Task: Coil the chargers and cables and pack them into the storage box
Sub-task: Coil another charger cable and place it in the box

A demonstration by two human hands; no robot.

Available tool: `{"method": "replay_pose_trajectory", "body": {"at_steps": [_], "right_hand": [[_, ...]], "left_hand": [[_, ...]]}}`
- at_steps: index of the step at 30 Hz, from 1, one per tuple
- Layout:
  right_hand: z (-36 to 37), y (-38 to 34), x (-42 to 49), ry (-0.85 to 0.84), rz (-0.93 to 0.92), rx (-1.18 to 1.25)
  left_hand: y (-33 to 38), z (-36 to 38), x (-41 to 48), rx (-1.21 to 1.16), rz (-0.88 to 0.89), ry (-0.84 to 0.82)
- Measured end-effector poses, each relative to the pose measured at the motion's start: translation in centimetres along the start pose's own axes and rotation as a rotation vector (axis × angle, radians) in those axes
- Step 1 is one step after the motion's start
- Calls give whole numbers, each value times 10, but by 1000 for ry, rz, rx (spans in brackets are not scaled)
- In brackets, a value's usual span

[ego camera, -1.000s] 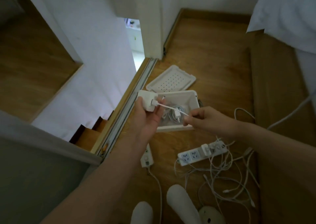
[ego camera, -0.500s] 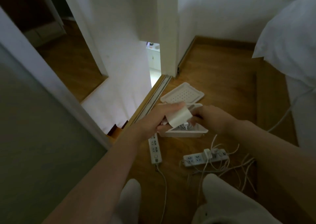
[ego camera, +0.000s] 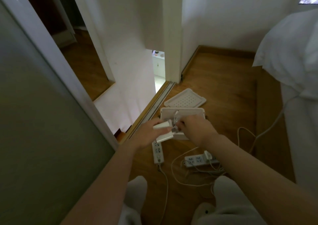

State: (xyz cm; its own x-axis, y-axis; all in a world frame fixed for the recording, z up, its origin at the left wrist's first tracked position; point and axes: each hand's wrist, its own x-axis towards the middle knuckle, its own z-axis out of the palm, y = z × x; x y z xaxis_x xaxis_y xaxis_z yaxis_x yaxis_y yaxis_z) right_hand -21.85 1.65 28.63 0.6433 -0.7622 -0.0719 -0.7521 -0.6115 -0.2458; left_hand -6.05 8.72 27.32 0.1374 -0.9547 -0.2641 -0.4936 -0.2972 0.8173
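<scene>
nearest us, our knees (ego camera: 136, 188) in pale trousers sit at the bottom edge over the wood floor (ego camera: 223, 87). between and just past them, loose white cables (ego camera: 179, 178) loop across the boards. two power strips lie beyond. the left strip (ego camera: 158, 153) points away from us, its cord trailing back beside our left knee. the right strip (ego camera: 196, 160) lies crosswise with a white plug (ego camera: 207, 155) seated in it. past the strips our left hand (ego camera: 146, 136) grips a white charger (ego camera: 164, 138), fingers wrapped round it and thumb across its top. our right hand (ego camera: 196, 129) is just beside it, fingers curled in and pinching the charger's thin cable (ego camera: 176, 117); the fingertips themselves are hidden. both hands hover over the near edge of the open box (ego camera: 185, 112), and the cable arcs up across its inside. the perforated lid (ego camera: 185, 100) lies flat just behind the box. a door track (ego camera: 160, 95) runs along the floor to the left.
</scene>
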Motion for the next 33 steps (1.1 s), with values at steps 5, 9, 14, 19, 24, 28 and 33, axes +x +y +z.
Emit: {"method": "replay_pose_trajectory", "body": {"at_steps": [5,9,14,19,24,28,33], "right_hand": [[14,-2,-19,93,72,258],[15,-9,-22,116,43,302],[15,-25,-31,115,-36,325],[21,-42,-44,-14,-149,322],[42,-52,-42,-162,-192,268],[47,-43,-36,-225,-150,313],[42,-17,-32,-276,-125,353]], "left_hand": [[-6,8,-1,222,-77,60],[-2,16,4,88,-176,135],[11,15,10,-251,-292,290],[9,6,15,-461,-418,372],[24,2,0,-1330,-382,255],[21,-6,-5,-1366,-303,189],[22,-16,-14,-1129,-201,-6]]}}
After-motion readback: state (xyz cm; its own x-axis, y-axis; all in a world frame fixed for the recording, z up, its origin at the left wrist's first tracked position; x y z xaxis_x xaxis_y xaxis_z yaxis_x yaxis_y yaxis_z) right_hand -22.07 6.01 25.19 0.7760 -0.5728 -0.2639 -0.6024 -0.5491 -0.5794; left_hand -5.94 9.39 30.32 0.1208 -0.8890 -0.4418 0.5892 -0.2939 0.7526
